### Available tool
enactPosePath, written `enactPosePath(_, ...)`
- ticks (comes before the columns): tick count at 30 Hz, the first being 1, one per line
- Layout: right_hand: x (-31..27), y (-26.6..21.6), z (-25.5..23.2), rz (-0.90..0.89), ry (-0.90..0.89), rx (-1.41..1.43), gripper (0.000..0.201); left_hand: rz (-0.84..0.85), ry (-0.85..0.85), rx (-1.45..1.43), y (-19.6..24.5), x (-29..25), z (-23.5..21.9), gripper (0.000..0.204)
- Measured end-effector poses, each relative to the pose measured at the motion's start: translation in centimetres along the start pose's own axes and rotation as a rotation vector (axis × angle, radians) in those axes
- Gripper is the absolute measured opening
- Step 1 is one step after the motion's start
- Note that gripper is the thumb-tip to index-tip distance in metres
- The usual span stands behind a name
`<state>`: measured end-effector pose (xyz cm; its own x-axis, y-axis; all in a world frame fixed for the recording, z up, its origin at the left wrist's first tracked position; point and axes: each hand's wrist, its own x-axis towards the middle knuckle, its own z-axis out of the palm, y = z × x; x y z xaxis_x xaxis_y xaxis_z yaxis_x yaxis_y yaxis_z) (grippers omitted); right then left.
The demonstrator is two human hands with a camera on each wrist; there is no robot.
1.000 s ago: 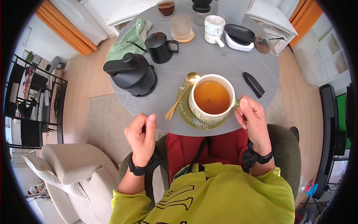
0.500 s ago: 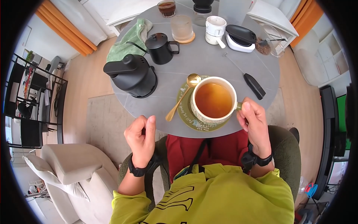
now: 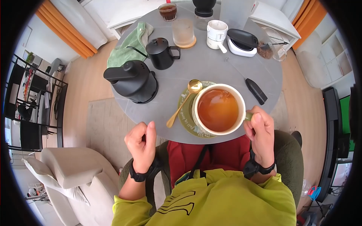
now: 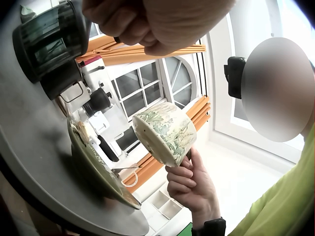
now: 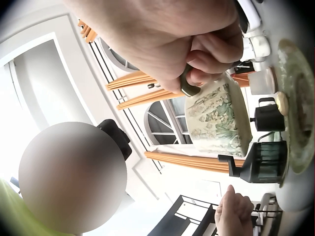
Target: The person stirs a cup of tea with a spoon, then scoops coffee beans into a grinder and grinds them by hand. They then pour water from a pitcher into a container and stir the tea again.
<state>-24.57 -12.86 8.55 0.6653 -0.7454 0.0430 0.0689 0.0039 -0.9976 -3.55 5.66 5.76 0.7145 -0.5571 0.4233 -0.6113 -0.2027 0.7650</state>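
My right hand point(image 3: 260, 130) grips the green handle of a wide floral cup point(image 4: 165, 133) filled with amber tea point(image 3: 218, 109). In the left wrist view the cup hangs in the air, tilted, above the green saucer point(image 3: 187, 120). On the saucer's left side lies a gold spoon point(image 3: 177, 113), its bowl toward the far rim and its handle reaching over the table. My left hand point(image 3: 140, 145) is held at the near table edge, left of the saucer. Its fingers are loosely curled with the thumb up, holding nothing.
Left on the grey table point(image 3: 203, 67) stand a black lidded grinder-like vessel point(image 3: 132, 81), a black gooseneck kettle point(image 3: 162, 54) and a green cloth point(image 3: 126, 49). A milk frother point(image 3: 256, 91) lies at right. Further back are a glass point(image 3: 183, 32), a white cup point(image 3: 217, 32) and a scale point(image 3: 241, 47).
The cup has risen off the saucer and come nearer to me, looking larger in the head view. The tea's surface has shifted. My left hand stays almost in place.
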Motion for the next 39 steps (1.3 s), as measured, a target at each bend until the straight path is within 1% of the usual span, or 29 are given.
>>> enactPosePath(7,-0.6,-1.7,0.1,-0.075,0.040,0.059,0.039,-0.012,0.015,-0.002,-0.4,-0.1,0.2,0.035)
enactPosePath(9,-0.5,-2.1,0.1,-0.184,0.009,0.051,0.045,-0.030,0.006,0.004,-0.2,-0.1,0.2,0.034)
enactPosePath(10,-0.5,-2.6,0.2,-0.191,0.016,0.031,0.051,-0.028,0.010,0.001,-0.3,-0.1,0.2,0.034)
enactPosePath(16,-0.2,-3.3,0.5,-0.262,0.003,0.012,0.055,-0.042,-0.003,-0.012,-0.9,-0.1,0.3,0.035)
enactPosePath(20,0.2,-3.4,0.7,-0.280,0.028,0.010,0.055,-0.059,0.003,-0.008,-1.2,-0.1,0.3,0.036)
enactPosePath(22,0.2,-3.5,0.7,-0.250,0.033,0.012,0.055,-0.059,-0.001,-0.009,-1.4,-0.1,0.4,0.036)
enactPosePath(29,0.5,-3.7,0.7,-0.245,0.062,0.011,0.056,-0.090,0.010,-0.024,-1.8,0.0,0.4,0.038)
enactPosePath(32,0.8,-3.8,1.0,-0.281,0.071,0.035,0.057,-0.108,0.013,-0.029,-2.0,-0.2,0.4,0.039)
enactPosePath(34,0.8,-3.7,1.2,-0.263,0.117,0.058,0.058,-0.128,0.003,-0.036,-1.5,0.0,0.2,0.039)
enactPosePath(35,1.0,-3.4,1.0,-0.283,0.098,0.083,0.057,-0.119,0.001,-0.030,-1.5,0.0,0.2,0.037)
enactPosePath(37,1.1,-3.6,1.3,-0.254,0.128,0.109,0.055,-0.116,-0.004,-0.025,-1.5,0.1,0.1,0.037)
enactPosePath(39,1.3,-3.4,1.3,-0.277,0.120,0.117,0.054,-0.113,0.010,-0.028,-1.3,0.2,0.1,0.037)
